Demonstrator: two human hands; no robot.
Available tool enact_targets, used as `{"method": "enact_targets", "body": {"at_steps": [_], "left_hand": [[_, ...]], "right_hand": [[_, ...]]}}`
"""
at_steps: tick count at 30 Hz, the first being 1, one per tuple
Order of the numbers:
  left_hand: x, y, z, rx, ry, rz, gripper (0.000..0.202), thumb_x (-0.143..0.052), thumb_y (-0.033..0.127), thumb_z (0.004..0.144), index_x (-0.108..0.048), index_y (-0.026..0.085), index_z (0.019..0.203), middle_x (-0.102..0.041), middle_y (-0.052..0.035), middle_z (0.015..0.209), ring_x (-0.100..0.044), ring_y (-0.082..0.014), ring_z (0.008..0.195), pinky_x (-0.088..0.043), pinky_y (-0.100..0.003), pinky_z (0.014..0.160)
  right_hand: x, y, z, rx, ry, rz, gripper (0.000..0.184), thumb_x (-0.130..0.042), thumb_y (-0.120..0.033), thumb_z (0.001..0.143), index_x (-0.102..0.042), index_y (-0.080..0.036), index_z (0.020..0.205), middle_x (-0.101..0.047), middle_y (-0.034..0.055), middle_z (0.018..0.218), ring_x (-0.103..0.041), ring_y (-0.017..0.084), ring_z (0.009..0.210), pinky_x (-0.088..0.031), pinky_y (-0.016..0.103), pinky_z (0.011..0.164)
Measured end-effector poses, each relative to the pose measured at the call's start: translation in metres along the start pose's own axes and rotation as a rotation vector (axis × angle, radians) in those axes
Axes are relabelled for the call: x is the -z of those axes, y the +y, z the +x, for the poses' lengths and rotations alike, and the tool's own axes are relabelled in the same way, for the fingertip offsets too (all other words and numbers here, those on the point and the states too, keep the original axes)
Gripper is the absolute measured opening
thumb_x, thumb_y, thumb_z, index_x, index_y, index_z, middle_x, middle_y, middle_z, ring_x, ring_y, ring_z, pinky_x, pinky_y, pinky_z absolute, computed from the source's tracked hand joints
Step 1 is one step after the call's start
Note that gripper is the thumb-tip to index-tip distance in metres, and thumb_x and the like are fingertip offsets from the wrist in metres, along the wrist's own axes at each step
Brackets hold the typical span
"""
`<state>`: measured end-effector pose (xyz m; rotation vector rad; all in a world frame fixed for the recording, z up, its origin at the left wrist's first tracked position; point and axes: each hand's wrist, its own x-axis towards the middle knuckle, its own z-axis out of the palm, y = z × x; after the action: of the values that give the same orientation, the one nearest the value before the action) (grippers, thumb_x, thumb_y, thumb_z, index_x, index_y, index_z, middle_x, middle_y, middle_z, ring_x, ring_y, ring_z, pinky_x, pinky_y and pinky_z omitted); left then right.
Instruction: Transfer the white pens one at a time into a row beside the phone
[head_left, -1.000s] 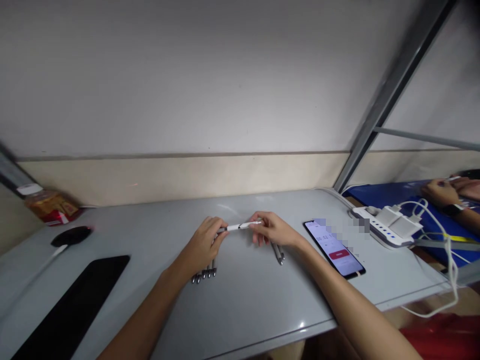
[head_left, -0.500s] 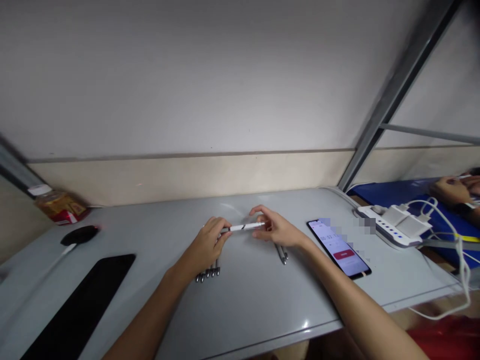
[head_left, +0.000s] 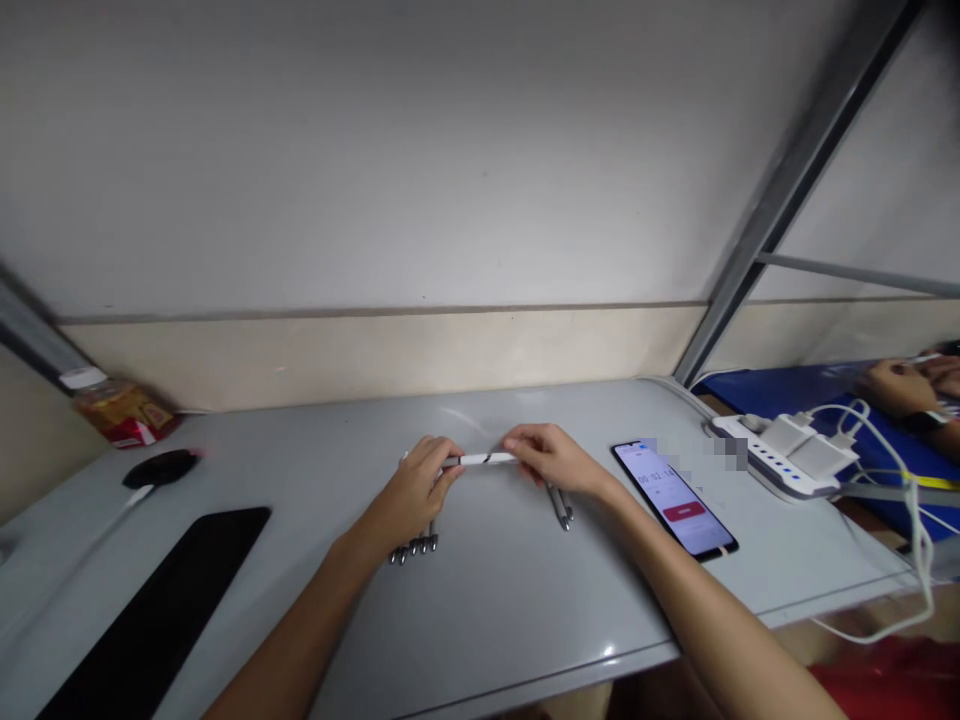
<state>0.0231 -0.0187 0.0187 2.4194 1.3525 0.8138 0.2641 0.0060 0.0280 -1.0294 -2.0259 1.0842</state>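
Observation:
A white pen (head_left: pixel 480 459) with a dark mark lies level between my two hands, just above the desk. My left hand (head_left: pixel 417 486) pinches its dark left end between thumb and fingers. At the right end, the fingers of my right hand (head_left: pixel 553 459) are closed round the pen and hide its tip. Several pens with shiny metal ends (head_left: pixel 414 547) lie side by side under my left hand, mostly covered by it. Below my right hand rest a few more pens (head_left: pixel 562 510), their upper parts hidden.
On the grey desk (head_left: pixel 480 610), a phone (head_left: pixel 679 500) showing a timer lies at right, near a white power strip (head_left: pixel 780 458) with cables. A black slab (head_left: pixel 161 610), a black oval device (head_left: pixel 160 468) and a bottle (head_left: pixel 120 410) sit at left. Another person's hands (head_left: pixel 904 388) show at far right.
My right hand's fingers, spread apart around the pen's right end before, have closed on it. My left hand has stayed in place with its grip on the pen.

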Motion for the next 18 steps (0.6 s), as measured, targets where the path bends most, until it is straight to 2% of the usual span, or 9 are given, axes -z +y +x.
{"method": "enact_targets", "body": {"at_steps": [1,3,5,8,9,11,13,16,18], "left_hand": [[0.0,0.0,0.0,0.002,-0.004,0.001,0.018,-0.04,0.03,0.094,-0.056,0.021,0.096,-0.058,-0.0034,0.093,-0.052,-0.0179,0.087,-0.042,-0.032,0.078],[-0.001,0.0,-0.001,0.006,-0.015,-0.001,0.019,-0.039,0.03,0.094,-0.056,0.021,0.097,-0.059,-0.0035,0.094,-0.052,-0.018,0.088,-0.042,-0.032,0.079],[-0.002,-0.001,-0.001,0.007,-0.027,-0.003,0.021,-0.037,0.03,0.095,-0.056,0.022,0.098,-0.058,-0.0034,0.094,-0.052,-0.0176,0.087,-0.042,-0.033,0.079],[-0.003,-0.001,-0.002,0.0,-0.035,0.002,0.023,-0.034,0.031,0.096,-0.055,0.022,0.098,-0.057,-0.0033,0.094,-0.052,-0.0174,0.086,-0.041,-0.033,0.08],[-0.004,-0.001,-0.002,0.001,-0.032,0.004,0.023,-0.034,0.031,0.096,-0.055,0.022,0.098,-0.057,-0.0033,0.093,-0.052,-0.0175,0.086,-0.041,-0.033,0.079],[-0.004,-0.002,-0.001,0.009,-0.016,0.009,0.023,-0.034,0.031,0.096,-0.054,0.021,0.097,-0.057,-0.0033,0.091,-0.052,-0.0178,0.086,-0.041,-0.033,0.078],[-0.004,-0.003,0.0,0.02,-0.01,0.017,0.024,-0.033,0.032,0.096,-0.054,0.021,0.094,-0.057,-0.003,0.088,-0.051,-0.0175,0.083,-0.041,-0.032,0.076],[-0.006,-0.006,0.001,0.014,-0.024,0.039,0.026,-0.031,0.031,0.097,-0.054,0.02,0.089,-0.055,-0.0019,0.083,-0.05,-0.0165,0.078,-0.04,-0.031,0.072],[-0.006,-0.007,0.001,-0.006,-0.018,0.068,0.026,-0.031,0.029,0.096,-0.052,0.02,0.085,-0.054,-0.0011,0.079,-0.049,-0.0163,0.076,-0.039,-0.03,0.07]], "right_hand": [[0.0,-0.001,0.0,0.044,0.005,0.001,0.027,-0.059,-0.042,0.085,-0.063,-0.018,0.097,-0.056,-0.0015,0.066,-0.05,0.01,0.055,-0.04,0.022,0.053],[0.0,-0.001,-0.001,0.103,-0.014,-0.007,0.033,-0.068,-0.036,0.078,-0.06,-0.021,0.106,-0.059,-0.0015,0.075,-0.052,0.01,0.061,-0.042,0.022,0.056],[-0.002,0.001,-0.001,0.079,-0.034,-0.038,0.021,-0.059,-0.037,0.085,-0.064,-0.019,0.094,-0.058,-0.0018,0.066,-0.05,0.01,0.055,-0.041,0.022,0.055],[-0.006,0.004,0.0,0.024,-0.009,-0.098,0.045,-0.036,-0.042,0.096,-0.064,-0.016,0.075,-0.051,-0.0017,0.052,-0.046,0.01,0.047,-0.04,0.024,0.053],[-0.006,0.004,0.0,0.04,0.013,-0.113,0.044,-0.036,-0.043,0.096,-0.065,-0.016,0.078,-0.052,-0.0015,0.053,-0.048,0.01,0.048,-0.04,0.024,0.054],[-0.008,0.003,0.0,0.114,0.043,-0.139,0.03,-0.05,-0.043,0.09,-0.065,-0.018,0.099,-0.06,-0.0007,0.066,-0.052,0.011,0.056,-0.042,0.023,0.057],[-0.008,0.001,0.0,0.197,0.061,-0.194,0.031,-0.061,-0.037,0.085,-0.061,-0.023,0.113,-0.065,0.0007,0.082,-0.055,0.012,0.065,-0.043,0.023,0.063],[-0.01,-0.002,-0.001,0.215,0.076,-0.301,0.02,-0.054,-0.033,0.089,-0.066,-0.021,0.1,-0.065,0.0009,0.079,-0.054,0.011,0.064,-0.04,0.023,0.063],[-0.011,-0.003,-0.002,0.157,0.056,-0.296,0.027,-0.049,-0.037,0.092,-0.067,-0.018,0.089,-0.059,-0.0008,0.065,-0.048,0.01,0.056,-0.036,0.023,0.055]]}}
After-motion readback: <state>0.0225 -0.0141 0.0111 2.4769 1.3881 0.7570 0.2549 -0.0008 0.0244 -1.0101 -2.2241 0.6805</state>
